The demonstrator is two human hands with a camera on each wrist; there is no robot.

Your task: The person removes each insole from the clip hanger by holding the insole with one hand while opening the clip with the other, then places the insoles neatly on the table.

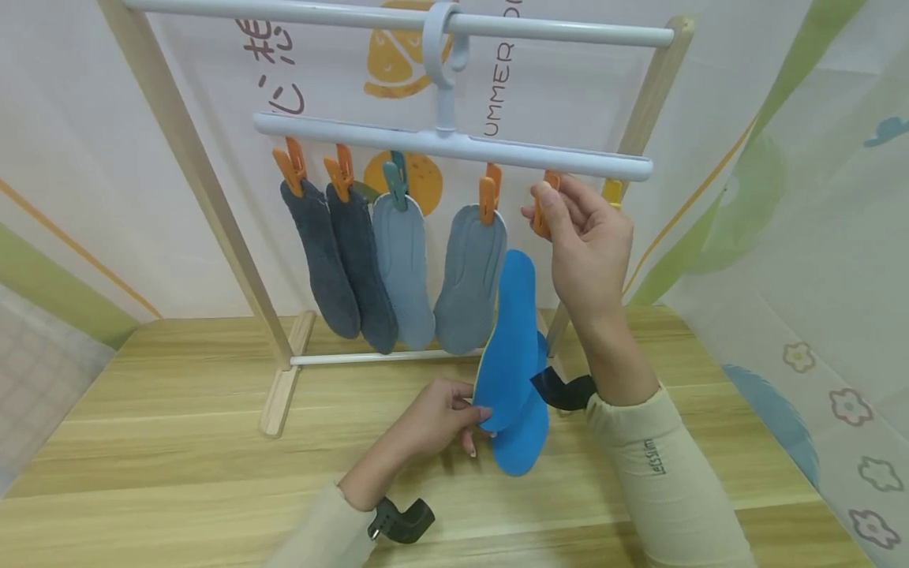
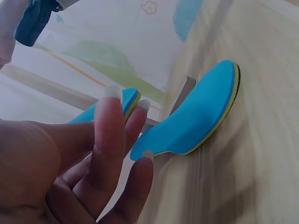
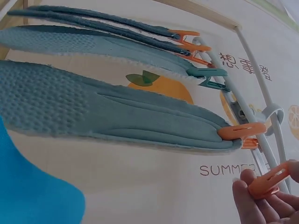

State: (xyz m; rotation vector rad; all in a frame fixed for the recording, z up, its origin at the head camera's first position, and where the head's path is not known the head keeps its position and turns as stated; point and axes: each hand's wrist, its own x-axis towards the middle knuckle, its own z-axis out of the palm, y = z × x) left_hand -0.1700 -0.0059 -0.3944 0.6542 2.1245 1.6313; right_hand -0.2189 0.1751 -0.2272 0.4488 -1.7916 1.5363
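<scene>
My left hand (image 1: 443,418) pinches the lower end of a blue insole (image 1: 510,339), which stands tilted upward. A second blue insole (image 1: 521,446) is behind it, low over the wooden tabletop; its yellow edge shows in the left wrist view. My right hand (image 1: 592,244) pinches an orange clothespin (image 3: 268,182) at the right part of the white hanger (image 1: 454,144). The held insole's upper end is below that clothespin, apart from it. Left of it hang two grey insoles (image 1: 469,284) and two dark insoles (image 1: 362,276), each from a clothespin.
A wooden rack (image 1: 192,158) with a white top rod (image 1: 341,16) carries the hanger. Its foot (image 1: 277,402) stands on the wooden table (image 1: 177,473). A yellow clothespin (image 1: 612,192) is beyond my right hand. Printed cloth surrounds the table.
</scene>
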